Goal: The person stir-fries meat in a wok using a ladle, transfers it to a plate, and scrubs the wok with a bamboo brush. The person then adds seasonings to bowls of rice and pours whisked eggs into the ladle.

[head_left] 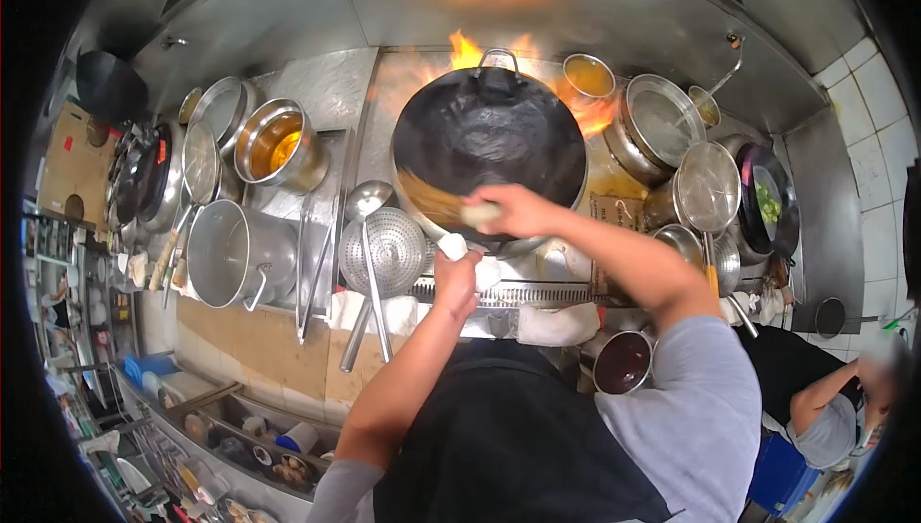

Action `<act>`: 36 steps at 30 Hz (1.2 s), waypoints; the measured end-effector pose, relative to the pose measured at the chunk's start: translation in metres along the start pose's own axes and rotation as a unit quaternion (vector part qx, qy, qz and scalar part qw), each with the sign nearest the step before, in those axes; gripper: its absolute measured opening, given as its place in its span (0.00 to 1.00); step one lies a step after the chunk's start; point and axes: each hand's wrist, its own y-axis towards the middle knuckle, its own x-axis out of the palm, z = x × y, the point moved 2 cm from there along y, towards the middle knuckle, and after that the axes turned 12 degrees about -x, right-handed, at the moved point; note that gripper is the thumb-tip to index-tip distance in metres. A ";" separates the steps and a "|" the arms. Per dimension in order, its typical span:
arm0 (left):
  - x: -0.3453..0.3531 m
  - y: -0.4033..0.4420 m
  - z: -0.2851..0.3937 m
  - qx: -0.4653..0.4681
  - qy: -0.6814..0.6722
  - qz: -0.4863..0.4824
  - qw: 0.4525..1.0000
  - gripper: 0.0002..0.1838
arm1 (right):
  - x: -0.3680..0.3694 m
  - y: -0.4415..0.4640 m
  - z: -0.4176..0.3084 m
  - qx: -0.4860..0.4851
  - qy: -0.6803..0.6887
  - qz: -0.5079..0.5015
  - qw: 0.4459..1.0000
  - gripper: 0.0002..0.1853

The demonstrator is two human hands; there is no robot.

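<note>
A large black wok (484, 134) sits over the burner, with flames rising behind it and at its right side. My left hand (456, 281) is closed around a white cloth (487, 273) at the wok's near-left handle. In my right hand (518, 211) is a bamboo wok brush (430, 199), its bristles blurred against the wok's near-left inner wall. The wok's inside looks dark and wet. Just left of my left hand lie a perforated strainer (382, 249) and a metal ladle (369, 199).
Left of the stove stand a pot of amber liquid (280, 144) and a large metal pot (240, 254). A mesh skimmer (708, 187) rests on pots at the right, near a pan with green food (767, 202). Another person (830, 417) is at the lower right.
</note>
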 end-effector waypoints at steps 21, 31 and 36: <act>-0.045 -0.010 -0.021 -0.034 -0.026 -0.097 0.994 0.22 | -0.106 -0.113 -0.015 0.182 -0.078 -0.114 0.974 0.25; -0.104 0.001 -0.117 0.122 0.539 -0.020 0.833 0.44 | -0.075 -0.016 0.066 0.308 -0.440 0.120 0.835 0.27; -0.127 -0.006 -0.105 0.158 0.557 -0.032 0.815 0.46 | 0.026 -0.027 -0.037 0.025 -0.088 0.048 0.995 0.29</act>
